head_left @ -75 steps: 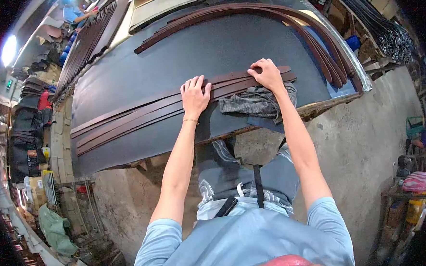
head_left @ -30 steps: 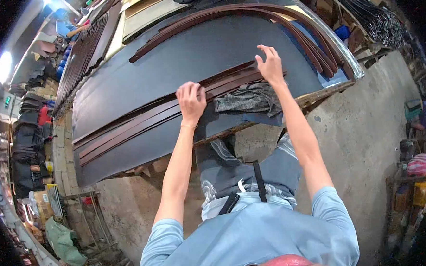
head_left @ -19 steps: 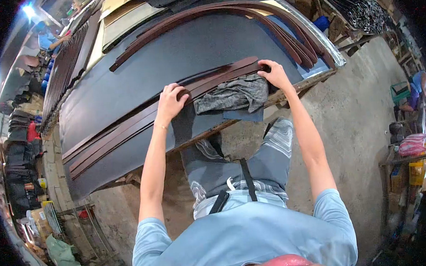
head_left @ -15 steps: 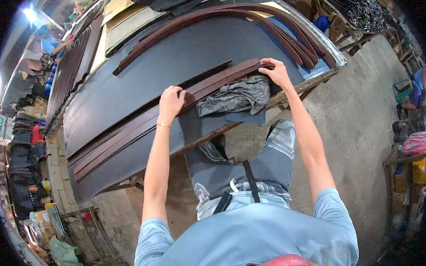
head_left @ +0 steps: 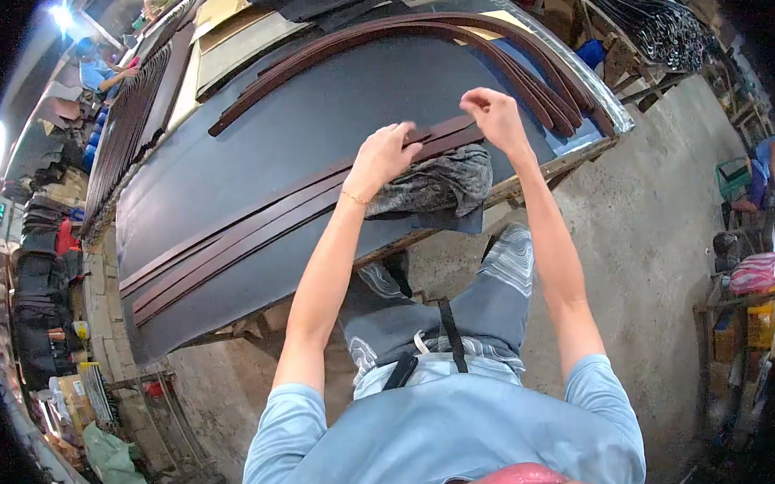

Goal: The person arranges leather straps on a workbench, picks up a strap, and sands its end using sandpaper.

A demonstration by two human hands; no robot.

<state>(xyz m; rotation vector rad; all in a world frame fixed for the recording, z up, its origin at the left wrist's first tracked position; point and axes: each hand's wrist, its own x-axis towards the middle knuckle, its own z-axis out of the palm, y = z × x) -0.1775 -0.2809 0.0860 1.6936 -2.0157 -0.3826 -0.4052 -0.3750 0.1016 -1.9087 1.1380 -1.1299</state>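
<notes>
Long dark brown leather straps [head_left: 255, 223] lie side by side, slanting across a dark table sheet [head_left: 327, 96]. My left hand [head_left: 385, 161] is over their right part, thumb and fingers around the upper strap near its end. My right hand [head_left: 497, 120] is raised just above the straps' right end, its fingers curled together; whether anything small is between them is hidden. A crumpled grey cloth [head_left: 441, 182] lies under the straps' right end, below my hands.
Several brown straps [head_left: 368, 31] curve in an arc along the table's far side. More straps [head_left: 131, 115] hang in a row at left, near a person [head_left: 98, 73]. Dark straps with metal ends [head_left: 657, 31] lie on a rack at far right. Another person [head_left: 765, 165] is at the right edge.
My left hand has moved right along the straps, and the upper strap's end now lies nearer the lower one. My right hand has let go of the strap end and risen slightly.
</notes>
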